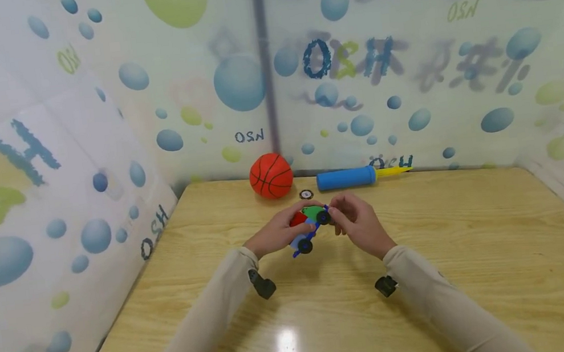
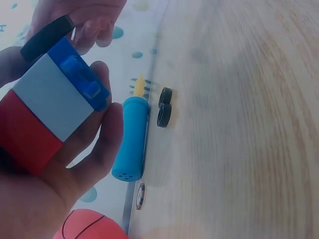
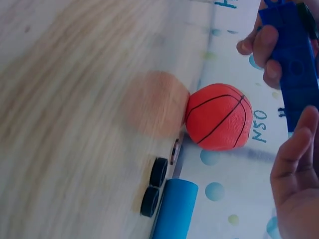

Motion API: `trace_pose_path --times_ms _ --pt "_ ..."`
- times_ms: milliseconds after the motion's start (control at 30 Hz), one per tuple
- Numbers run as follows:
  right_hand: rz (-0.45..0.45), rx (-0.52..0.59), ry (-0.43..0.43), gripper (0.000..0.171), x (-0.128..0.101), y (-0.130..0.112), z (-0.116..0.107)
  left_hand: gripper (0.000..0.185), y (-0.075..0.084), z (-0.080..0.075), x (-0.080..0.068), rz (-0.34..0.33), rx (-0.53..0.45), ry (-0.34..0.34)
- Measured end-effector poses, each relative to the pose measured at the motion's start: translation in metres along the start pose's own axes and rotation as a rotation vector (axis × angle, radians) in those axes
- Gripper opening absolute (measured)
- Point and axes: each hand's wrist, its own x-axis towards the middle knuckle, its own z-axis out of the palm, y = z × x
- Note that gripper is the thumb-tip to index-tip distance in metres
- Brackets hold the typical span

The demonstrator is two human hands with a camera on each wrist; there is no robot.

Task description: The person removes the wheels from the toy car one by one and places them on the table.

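My left hand (image 1: 280, 232) grips a toy block car (image 1: 313, 213) above the table. The car has a blue chassis (image 3: 294, 64), red, green and pale blocks, and black wheels (image 1: 305, 246). In the left wrist view, its red block (image 2: 27, 132) and pale block (image 2: 54, 97) lie against my left palm. My right hand (image 1: 362, 226) pinches the car's far end by a wheel, with thumb and forefinger close together. In the right wrist view, one right fingertip overlaps the chassis end; the thumb is hidden there.
A red toy basketball (image 1: 271, 176) stands by the back wall. Right of it lie a small round chip (image 1: 306, 194) and a blue hand pump (image 1: 346, 178) with a yellow nozzle. Two loose black wheels (image 3: 154, 186) stand on the table near the pump. Printed curtains enclose the table.
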Motion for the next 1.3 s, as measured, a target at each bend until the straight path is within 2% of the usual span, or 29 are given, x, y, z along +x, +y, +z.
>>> trace_pose_path --times_ms 133,300,467,567,733,933,1100,1233,1300 --pt "-0.011 0.039 -0.061 0.021 0.001 0.002 0.002 0.045 0.0 0.002 0.0 -0.02 0.003 0.027" --pt "0.0 0.043 -0.06 0.028 0.004 0.002 0.004 0.044 0.001 0.003 -0.001 -0.025 -0.009 0.033" --pt "0.037 0.054 -0.036 0.027 0.005 0.001 0.005 0.044 0.003 0.004 -0.001 -0.022 -0.04 0.027" --pt "0.072 0.098 -0.042 0.025 0.006 0.002 0.004 0.043 0.002 0.006 -0.001 -0.016 -0.054 0.02" --pt "0.135 0.178 -0.074 0.022 0.008 0.004 0.002 0.042 -0.001 0.011 -0.001 -0.003 -0.026 0.0" --pt "0.168 0.196 -0.091 0.019 0.006 0.005 0.002 0.043 -0.007 0.017 0.0 -0.014 -0.013 0.013" --pt "0.119 0.196 -0.058 0.014 0.003 0.006 0.005 0.044 -0.009 0.019 0.001 -0.002 -0.021 0.024" --pt "0.0 0.066 -0.017 0.01 0.001 0.006 0.009 0.042 -0.009 0.018 0.003 0.001 0.004 0.051" --pt "-0.023 0.033 -0.004 0.009 0.001 0.006 0.008 0.042 -0.008 0.017 0.002 -0.014 0.007 0.062"
